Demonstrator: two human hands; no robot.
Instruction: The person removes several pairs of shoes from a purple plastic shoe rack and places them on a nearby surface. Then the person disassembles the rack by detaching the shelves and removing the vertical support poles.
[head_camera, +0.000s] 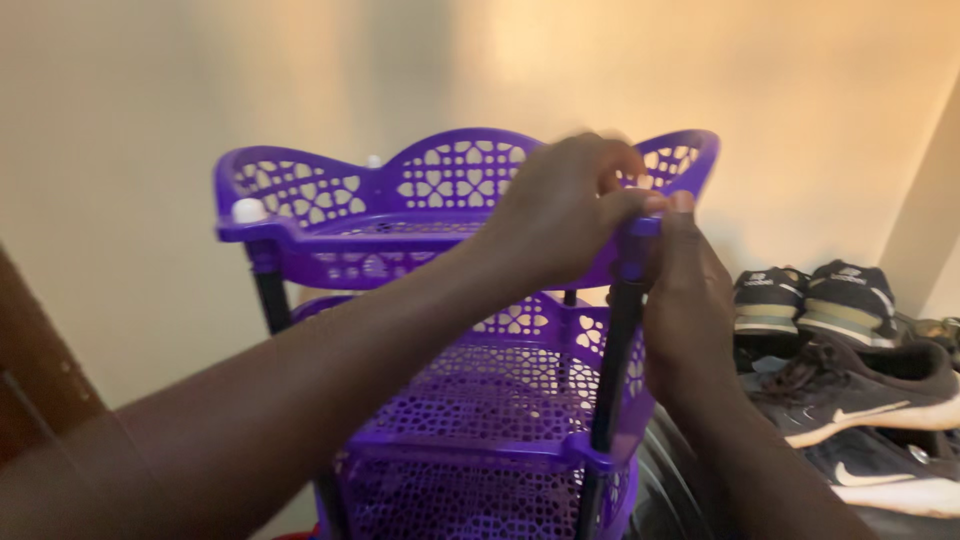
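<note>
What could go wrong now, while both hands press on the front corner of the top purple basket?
1. The left hand and right hand meet at one corner of the top basket, above a thin black pole; uneven pressure might tilt the purple rack.
2. Fingertips sit right at the corner joint and could get pinched.
3. If the rack tips right, it may fall onto the shoes beside it.
</note>
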